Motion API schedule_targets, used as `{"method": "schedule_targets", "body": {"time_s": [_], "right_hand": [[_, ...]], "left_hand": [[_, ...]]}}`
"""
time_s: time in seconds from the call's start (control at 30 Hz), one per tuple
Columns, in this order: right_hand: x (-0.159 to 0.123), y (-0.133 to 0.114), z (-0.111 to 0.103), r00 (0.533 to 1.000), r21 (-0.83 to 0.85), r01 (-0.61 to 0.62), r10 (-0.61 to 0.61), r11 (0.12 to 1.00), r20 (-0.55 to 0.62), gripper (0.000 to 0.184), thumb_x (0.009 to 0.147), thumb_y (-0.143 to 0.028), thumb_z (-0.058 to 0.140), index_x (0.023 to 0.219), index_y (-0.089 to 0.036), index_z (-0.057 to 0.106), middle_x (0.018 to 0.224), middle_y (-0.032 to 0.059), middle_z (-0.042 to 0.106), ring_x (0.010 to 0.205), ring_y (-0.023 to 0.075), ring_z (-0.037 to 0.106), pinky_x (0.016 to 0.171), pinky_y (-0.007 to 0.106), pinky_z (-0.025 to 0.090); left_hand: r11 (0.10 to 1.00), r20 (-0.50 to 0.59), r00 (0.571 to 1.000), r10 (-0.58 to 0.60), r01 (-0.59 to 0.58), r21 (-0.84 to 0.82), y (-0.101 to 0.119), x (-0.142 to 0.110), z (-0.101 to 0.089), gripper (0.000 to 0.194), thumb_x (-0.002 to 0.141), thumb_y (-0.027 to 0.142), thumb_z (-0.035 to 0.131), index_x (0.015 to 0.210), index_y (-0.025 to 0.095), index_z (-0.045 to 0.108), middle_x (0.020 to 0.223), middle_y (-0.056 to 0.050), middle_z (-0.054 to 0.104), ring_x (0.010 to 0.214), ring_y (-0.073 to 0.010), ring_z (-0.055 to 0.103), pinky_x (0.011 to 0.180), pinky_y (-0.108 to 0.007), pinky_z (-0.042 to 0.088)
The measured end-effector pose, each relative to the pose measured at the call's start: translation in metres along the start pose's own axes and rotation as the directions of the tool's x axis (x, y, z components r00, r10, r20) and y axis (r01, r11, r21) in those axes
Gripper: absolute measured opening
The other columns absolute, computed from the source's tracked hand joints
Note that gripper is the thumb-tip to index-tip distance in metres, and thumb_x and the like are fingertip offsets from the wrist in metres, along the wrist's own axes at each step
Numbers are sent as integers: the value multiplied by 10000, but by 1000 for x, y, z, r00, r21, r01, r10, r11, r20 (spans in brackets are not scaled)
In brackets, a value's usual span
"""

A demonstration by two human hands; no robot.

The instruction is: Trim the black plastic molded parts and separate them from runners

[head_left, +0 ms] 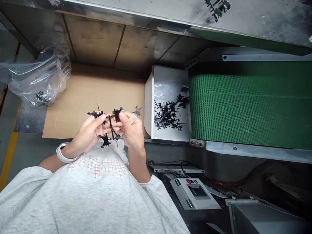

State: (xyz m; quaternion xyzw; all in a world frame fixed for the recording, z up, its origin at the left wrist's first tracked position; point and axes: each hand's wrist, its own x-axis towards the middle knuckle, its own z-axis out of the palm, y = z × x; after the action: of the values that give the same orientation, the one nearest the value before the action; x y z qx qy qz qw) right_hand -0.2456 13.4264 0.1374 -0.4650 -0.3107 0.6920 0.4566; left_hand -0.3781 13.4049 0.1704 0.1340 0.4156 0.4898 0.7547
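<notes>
Between my two hands is a black plastic sprue with moulded parts (pixel 110 126) on its branches. My left hand (pixel 91 130) grips its left side, thumb on top and fingers beneath. My right hand (pixel 133 130) pinches a part at the upper right with the thumb. A pointed metal blade (pixel 137 111), perhaps of a small cutter, sticks out from my right hand; its handle is mostly hidden by the fingers. To the right, a white bin (pixel 149 100) contains a pile of similar black sprues (pixel 168 115).
Cardboard (pixel 65 113) covers the bench under my hands. At the left lies a clear plastic bag (pixel 46 76) with a few black parts. A green conveyor belt (pixel 248 107) adjoins the bin. A metal ledge (pixel 158 13) runs above; a control box (pixel 195 193) stands lower right.
</notes>
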Motion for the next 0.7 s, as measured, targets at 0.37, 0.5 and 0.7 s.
{"method": "schedule_targets", "body": {"time_s": [0.37,0.5,0.7], "right_hand": [[8,4,-9,964,276,-225,172,934,201,521,624,-552,836,621,-174,477,507,-115,271,414,8,166,343,127,177],[2,16,-8,994,55,112,-111,992,-19,465,726,-591,746,711,-189,513,585,-78,394,456,30,302,414,169,255],[-5,36,5,962,-211,272,-268,939,48,376,918,-572,519,818,-209,510,605,-73,377,460,51,305,446,208,287]], "left_hand": [[989,81,987,-140,135,68,9,7,-22,195,912,226,574,766,107,624,1227,-191,689,1009,-308,725,921,-452,594],[992,-32,997,67,-63,112,2,18,-25,194,919,272,579,811,121,635,1427,-156,555,1066,-263,708,913,-370,586],[965,-156,954,255,-240,107,-21,39,-18,173,913,305,595,953,153,668,1482,-108,508,1185,-205,644,1030,-312,498]]}}
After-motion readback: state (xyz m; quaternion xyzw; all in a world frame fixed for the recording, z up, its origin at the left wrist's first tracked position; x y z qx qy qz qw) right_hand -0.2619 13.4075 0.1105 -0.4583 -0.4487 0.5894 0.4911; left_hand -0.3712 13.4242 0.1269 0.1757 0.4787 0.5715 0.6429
